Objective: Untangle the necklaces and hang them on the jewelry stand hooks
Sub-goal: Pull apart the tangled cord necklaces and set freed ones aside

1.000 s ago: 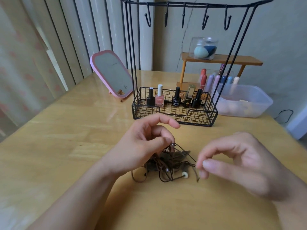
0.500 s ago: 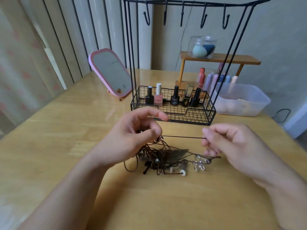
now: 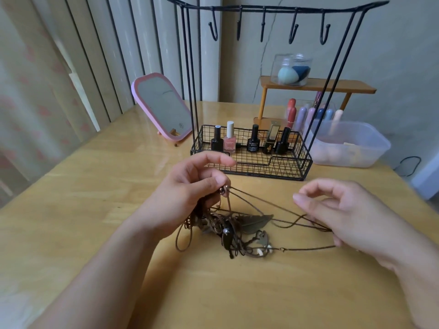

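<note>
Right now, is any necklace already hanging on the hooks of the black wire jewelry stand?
No, all five hooks on the black wire jewelry stand are bare, and the tangled brown cord necklaces lie on the wooden table.

This looks like a home dressing corner, set up for makeup and jewelry. A light wooden table (image 3: 95, 210) carries a pink-framed vanity mirror (image 3: 161, 108), a black wire jewelry stand (image 3: 273, 8) whose basket holds nail polish bottles (image 3: 229, 138), a small wooden shelf (image 3: 332, 85) with a clear jar of makeup sponges (image 3: 292, 70), and a translucent plastic tub (image 3: 351, 148). Vertical blinds (image 3: 95, 55) hang behind.
</note>
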Demonstrator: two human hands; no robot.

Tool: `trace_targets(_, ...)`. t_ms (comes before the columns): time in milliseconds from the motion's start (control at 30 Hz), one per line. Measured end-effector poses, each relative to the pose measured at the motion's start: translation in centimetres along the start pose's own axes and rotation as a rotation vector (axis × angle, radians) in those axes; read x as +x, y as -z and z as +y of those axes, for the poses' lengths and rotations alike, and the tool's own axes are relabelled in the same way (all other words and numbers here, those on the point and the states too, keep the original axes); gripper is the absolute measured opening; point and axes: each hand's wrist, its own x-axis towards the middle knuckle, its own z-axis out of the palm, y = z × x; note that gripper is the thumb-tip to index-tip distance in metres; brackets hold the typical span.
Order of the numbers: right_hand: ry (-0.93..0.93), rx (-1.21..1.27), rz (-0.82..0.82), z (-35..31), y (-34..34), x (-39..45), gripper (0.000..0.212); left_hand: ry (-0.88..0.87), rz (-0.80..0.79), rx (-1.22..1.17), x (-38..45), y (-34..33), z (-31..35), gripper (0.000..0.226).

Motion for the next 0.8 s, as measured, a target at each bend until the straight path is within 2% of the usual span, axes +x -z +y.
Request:
trace_targets(67, -0.007, -0.084, 0.053, 0.1, 0.3, 0.2, 0.021, 0.000, -0.001, -0.061, 0.0, 0.0, 0.1, 0.025)
trace_targets(100, 0.001, -0.091, 0.048, 0.2, 0.4, 0.2, 0.018, 0.002, -0.004, -0.097, -0.1, 0.1, 0.2, 0.025)
trace_targets(200, -0.027, -0.059, -0.073, 0.7, 0.5, 0.3, 0.017, 0.000, 0.017, -0.126, 0.0, 0.5, 0.3, 0.027)
trace_targets(300, -0.007, -0.182, -0.160, 1.7, 0.5, 0.5, 0.017, -0.003, 0.068, -0.084, 0.2, 1.0, 0.3, 0.026)
trace_targets(367, 0.037, -0.286, -0.135, 1.9, 0.4, 0.7, 0.017, -0.006, 0.097, -0.072, 0.2, 1.2, 0.4, 0.024)
trace_targets(433, 0.135, -0.331, -0.032, 1.6, -0.5, 1.0, 0.017, -0.006, 0.113, -0.068, 0.1, 1.3, 0.5, 0.024)
trace_targets(467, 0.199, -0.299, 0.013, 1.3, -1.2, 1.0, 0.014, -0.004, 0.111, -0.068, 0.1, 1.2, 0.4, 0.025)
trace_targets(533, 0.301, -0.192, -0.005, 0.5, -3.0, 0.9, 0.014, -0.006, 0.093, -0.070, 0.1, 0.9, 0.3, 0.026)
trace_targets(600, 0.345, -0.079, -0.074, -0.1, -4.9, 0.6, 0.035, -0.014, 0.070, -0.072, 0.2, 0.6, 0.3, 0.025)
trace_targets(667, 0.350, 0.017, -0.074, -0.4, -6.5, 0.6, 0.042, -0.029, 0.034, -0.070, 0.2, 0.4, 0.3, 0.026)
trace_targets(733, 0.319, 0.082, -0.051, -0.4, -7.5, 0.8, 0.036, -0.051, -0.011, -0.066, 0.1, 0.1, 0.3, 0.028)
trace_targets(800, 0.263, 0.142, -0.079, -0.8, -7.7, 1.0, 0.020, -0.066, -0.057, -0.061, 0.0, -0.3, 0.4, 0.029)
